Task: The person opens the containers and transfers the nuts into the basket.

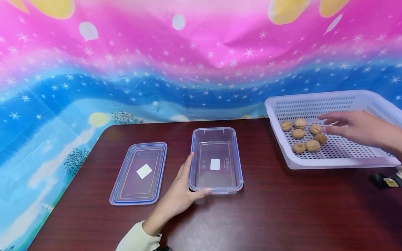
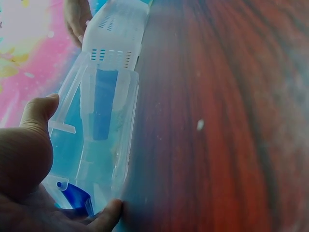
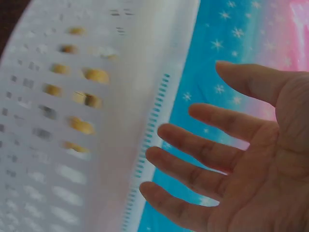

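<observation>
My left hand [image 1: 180,190] holds a clear plastic food container [image 1: 216,181] at its near left corner. The thumb lies on the front rim and the fingers run along the left wall. In the left wrist view the container [image 2: 72,150] sits between thumb and fingers of that hand [image 2: 29,154]. My right hand [image 1: 361,127] is over a white perforated basket [image 1: 345,162], fingers stretched toward several walnuts [image 1: 312,145] in its left part. Its fingers are spread with nothing in them in the right wrist view, where the palm [image 3: 256,169] shows.
A clear lid with a blue seal [image 1: 135,188] lies flat on the dark wooden table [image 1: 267,216], left of the container. Behind the table hangs a pink and blue snowflake cloth [image 1: 201,69]. A black strap piece [image 1: 381,181] shows under the right forearm.
</observation>
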The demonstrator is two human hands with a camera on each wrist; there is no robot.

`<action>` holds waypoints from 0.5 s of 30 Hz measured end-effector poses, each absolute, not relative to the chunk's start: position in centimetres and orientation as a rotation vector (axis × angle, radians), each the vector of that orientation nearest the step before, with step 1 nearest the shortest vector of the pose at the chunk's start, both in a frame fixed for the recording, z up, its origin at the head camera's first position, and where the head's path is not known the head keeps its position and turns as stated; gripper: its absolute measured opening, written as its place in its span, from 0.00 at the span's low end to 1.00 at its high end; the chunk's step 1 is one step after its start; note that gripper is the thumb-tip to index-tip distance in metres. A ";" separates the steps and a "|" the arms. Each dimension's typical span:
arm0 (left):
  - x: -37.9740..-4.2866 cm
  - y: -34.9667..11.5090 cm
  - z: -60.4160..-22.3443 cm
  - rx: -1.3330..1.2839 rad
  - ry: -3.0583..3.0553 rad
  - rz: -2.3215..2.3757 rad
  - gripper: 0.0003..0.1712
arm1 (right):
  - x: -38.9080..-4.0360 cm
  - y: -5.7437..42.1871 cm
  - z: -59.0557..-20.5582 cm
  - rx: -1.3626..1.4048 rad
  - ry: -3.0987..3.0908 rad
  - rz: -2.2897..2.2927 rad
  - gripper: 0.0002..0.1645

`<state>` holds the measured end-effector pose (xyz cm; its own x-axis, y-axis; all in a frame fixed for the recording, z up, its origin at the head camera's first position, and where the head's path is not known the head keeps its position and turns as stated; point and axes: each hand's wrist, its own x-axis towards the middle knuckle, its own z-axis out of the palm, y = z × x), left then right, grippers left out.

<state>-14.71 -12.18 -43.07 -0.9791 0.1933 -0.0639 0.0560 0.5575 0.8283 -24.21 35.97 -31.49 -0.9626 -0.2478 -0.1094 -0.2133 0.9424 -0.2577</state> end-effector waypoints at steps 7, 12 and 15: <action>-14.7 -12.5 -42.4 0.234 2.653 1.338 0.67 | -22.2 36.4 -33.2 -0.293 3.009 -0.330 0.38; -14.9 -13.3 -41.6 0.253 2.666 1.335 0.60 | -21.1 36.5 -34.2 -0.299 3.111 -0.315 0.39; -15.2 -14.2 -40.9 0.268 2.730 1.297 0.56 | -20.7 36.5 -34.9 -0.287 3.150 -0.316 0.40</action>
<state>-15.22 -14.25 -40.87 -0.9787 0.2043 -0.0208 0.1130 0.6203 0.7762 -20.73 36.52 -34.88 -0.9830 -0.1754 0.0545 -0.1827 0.9639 -0.1939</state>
